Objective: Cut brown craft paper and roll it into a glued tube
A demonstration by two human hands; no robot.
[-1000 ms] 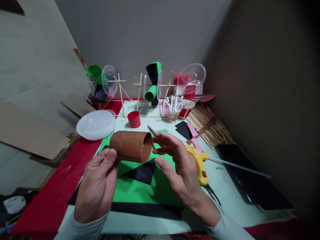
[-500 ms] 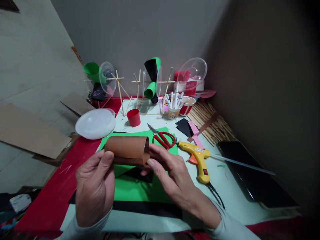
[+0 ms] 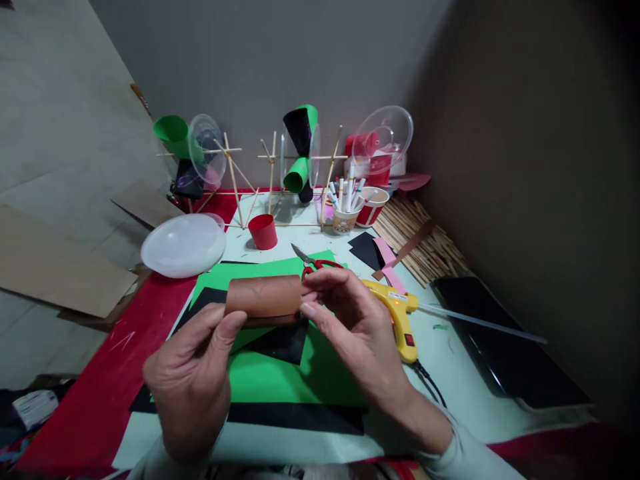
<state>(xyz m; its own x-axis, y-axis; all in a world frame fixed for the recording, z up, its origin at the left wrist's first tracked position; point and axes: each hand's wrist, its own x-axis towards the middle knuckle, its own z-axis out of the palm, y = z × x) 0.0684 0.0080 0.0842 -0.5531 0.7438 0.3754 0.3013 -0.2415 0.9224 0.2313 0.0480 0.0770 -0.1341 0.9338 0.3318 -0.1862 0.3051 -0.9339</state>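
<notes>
Both hands held a brown paper roll (image 3: 263,298) just above the green sheet (image 3: 280,373) on the tabletop (image 3: 450,360). The left hand (image 3: 193,380) pinched the roll's left end, thumb on top and fingers beneath, so that grip was closed on the roll. The right hand (image 3: 350,320) closed on the right end, fingertips pressing along the edge where the paper overlapped.

Judging by how things lay, the paper was already curled into a tube, its ends brought together and lying flat under the fingers. Whether the seam was glued could not be told; no glue bead showed. The glue gun (image 3: 397,313) lay just right of the right hand, untouched, its cord trailing toward the near edge. The scissors (image 3: 315,262) lay behind the roll, partly hidden by the fingers. A black piece (image 3: 283,341) rested on the green sheet under the roll.

Farther back stood a red cup (image 3: 263,231), a white lid (image 3: 183,245), a cup of markers (image 3: 345,212), and stick frames (image 3: 273,177) carrying green and black cones with clear discs. Those looked finished; the brown roll was not yet joined to anything.
</notes>
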